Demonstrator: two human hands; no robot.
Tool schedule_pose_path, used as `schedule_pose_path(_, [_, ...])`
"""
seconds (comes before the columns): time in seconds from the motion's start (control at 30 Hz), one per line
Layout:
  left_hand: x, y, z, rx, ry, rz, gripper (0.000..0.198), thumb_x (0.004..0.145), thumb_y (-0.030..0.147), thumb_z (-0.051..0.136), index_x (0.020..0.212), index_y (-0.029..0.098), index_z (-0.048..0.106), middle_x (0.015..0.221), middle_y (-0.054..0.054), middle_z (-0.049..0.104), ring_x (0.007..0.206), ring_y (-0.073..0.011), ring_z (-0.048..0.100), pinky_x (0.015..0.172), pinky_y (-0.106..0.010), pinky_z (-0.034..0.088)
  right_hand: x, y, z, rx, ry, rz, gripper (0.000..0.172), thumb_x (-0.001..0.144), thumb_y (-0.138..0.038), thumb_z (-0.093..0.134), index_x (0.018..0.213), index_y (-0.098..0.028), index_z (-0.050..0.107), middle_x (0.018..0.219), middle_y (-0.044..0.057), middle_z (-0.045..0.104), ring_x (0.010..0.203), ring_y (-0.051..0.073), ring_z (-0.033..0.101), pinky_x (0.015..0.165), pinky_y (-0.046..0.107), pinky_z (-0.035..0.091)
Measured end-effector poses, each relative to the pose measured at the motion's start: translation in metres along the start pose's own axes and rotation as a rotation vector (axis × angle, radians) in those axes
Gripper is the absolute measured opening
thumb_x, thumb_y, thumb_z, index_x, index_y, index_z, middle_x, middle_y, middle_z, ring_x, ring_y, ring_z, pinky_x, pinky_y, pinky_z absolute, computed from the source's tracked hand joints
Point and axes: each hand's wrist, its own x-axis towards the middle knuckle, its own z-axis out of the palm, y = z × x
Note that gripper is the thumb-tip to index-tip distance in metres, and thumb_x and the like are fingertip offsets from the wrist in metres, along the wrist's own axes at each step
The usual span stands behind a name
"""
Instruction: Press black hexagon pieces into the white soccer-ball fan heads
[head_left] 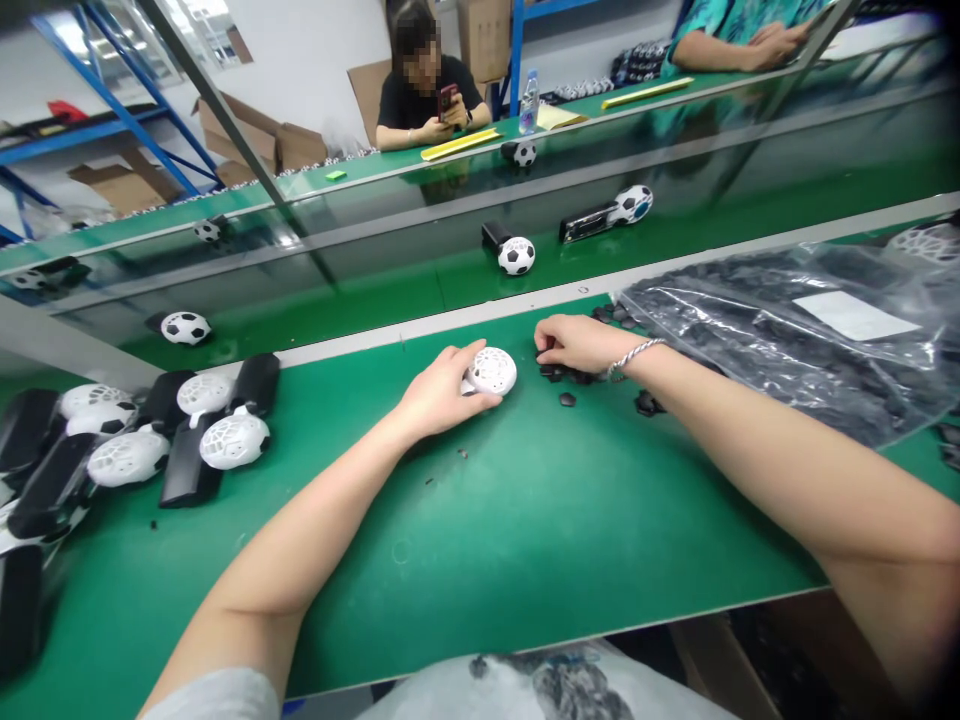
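My left hand is wrapped round a white ball-shaped shell with an openwork football pattern, resting on or just above the green bench. To its right, my right hand pinches down among small black pentagon pieces; its fingertips hide whatever is between them. One loose black pentagon lies just in front of that hand. Behind the right wrist is a big clear plastic bag full of black pieces.
At the left lie several white football-like shells joined to black handles. Beyond the bench edge, a green conveyor belt carries football units. Across it, a person holds a phone; another person's arms rest farther right.
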Motion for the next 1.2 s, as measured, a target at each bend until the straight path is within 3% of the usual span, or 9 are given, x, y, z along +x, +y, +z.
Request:
schedule_pose_path(0.13, [-0.004, 0.006, 0.003, 0.073, -0.064, 0.021, 0.073, 0.075, 0.048, 0.055, 0.138, 0.027, 0.024, 0.121, -0.007, 0.049, 0.103, -0.0236, 0.054, 0.080, -0.031, 0.045, -0.021, -0.009, 0.003, 0.196, 0.120, -0.066, 0.007, 0.075, -0.024, 0.056, 0.070, -0.019, 0.056, 0.067, 0.000, 0.061, 0.062, 0.014, 0.056, 0.059, 0.026, 0.043])
schedule_pose_path(0.27, [-0.006, 0.015, 0.007, 0.232, -0.066, 0.015, 0.081, 0.076, 0.049, 0.054, 0.140, 0.020, 0.014, 0.125, -0.011, 0.048, 0.108, -0.0284, 0.050, 0.079, -0.034, 0.044, -0.042, -0.023, 0.010, 0.390, 0.230, -0.136, 0.014, 0.079, -0.031, 0.055, 0.077, -0.018, 0.060, 0.075, 0.001, 0.061, 0.064, 0.013, 0.055, 0.061, 0.026, 0.044])
schedule_pose_path(0.5, [-0.006, 0.012, 0.011, 0.234, -0.054, 0.023, 0.079, 0.077, 0.052, 0.051, 0.139, 0.019, 0.017, 0.130, -0.010, 0.047, 0.114, -0.0281, 0.047, 0.083, -0.036, 0.043, -0.050, -0.038, 0.018, 0.307, 0.289, -0.359, 0.017, 0.085, -0.026, 0.047, 0.090, -0.020, 0.062, 0.087, 0.006, 0.062, 0.082, 0.018, 0.057, 0.074, 0.031, 0.045])
schedule_pose_path(0.7, [-0.004, 0.009, 0.008, 0.206, -0.019, -0.044, 0.074, 0.077, 0.048, 0.053, 0.137, 0.017, 0.023, 0.133, -0.011, 0.045, 0.118, -0.0283, 0.045, 0.088, -0.037, 0.042, -0.056, -0.044, 0.015, 0.233, 0.279, -0.273, 0.012, 0.083, -0.023, 0.048, 0.087, -0.019, 0.058, 0.083, 0.005, 0.065, 0.073, 0.017, 0.059, 0.065, 0.028, 0.045])
schedule_pose_path(0.87, [-0.003, 0.009, 0.006, 0.184, -0.012, -0.076, 0.072, 0.077, 0.049, 0.052, 0.136, 0.017, 0.026, 0.131, -0.011, 0.046, 0.118, -0.0281, 0.045, 0.088, -0.038, 0.042, -0.058, -0.049, 0.014, 0.247, 0.263, -0.246, 0.016, 0.084, -0.020, 0.047, 0.094, -0.020, 0.059, 0.086, 0.004, 0.067, 0.075, 0.017, 0.061, 0.067, 0.028, 0.046])
schedule_pose_path(1.07, [-0.005, 0.011, 0.007, 0.175, 0.003, -0.069, 0.074, 0.076, 0.050, 0.053, 0.137, 0.020, 0.023, 0.126, -0.010, 0.048, 0.115, -0.0278, 0.047, 0.086, -0.037, 0.043, -0.058, -0.053, 0.020, 0.294, 0.441, -0.264, 0.013, 0.083, -0.026, 0.051, 0.083, -0.021, 0.064, 0.089, 0.006, 0.064, 0.085, 0.019, 0.058, 0.075, 0.033, 0.046])
schedule_pose_path(1.2, [-0.006, 0.011, 0.006, 0.106, 0.032, -0.060, 0.077, 0.073, 0.055, 0.055, 0.137, 0.023, 0.025, 0.126, -0.007, 0.046, 0.112, -0.0261, 0.048, 0.084, -0.034, 0.045, -0.054, -0.056, 0.027, 0.378, 0.395, -0.267, 0.013, 0.083, -0.025, 0.052, 0.081, -0.021, 0.064, 0.078, 0.003, 0.064, 0.074, 0.016, 0.058, 0.068, 0.030, 0.045])
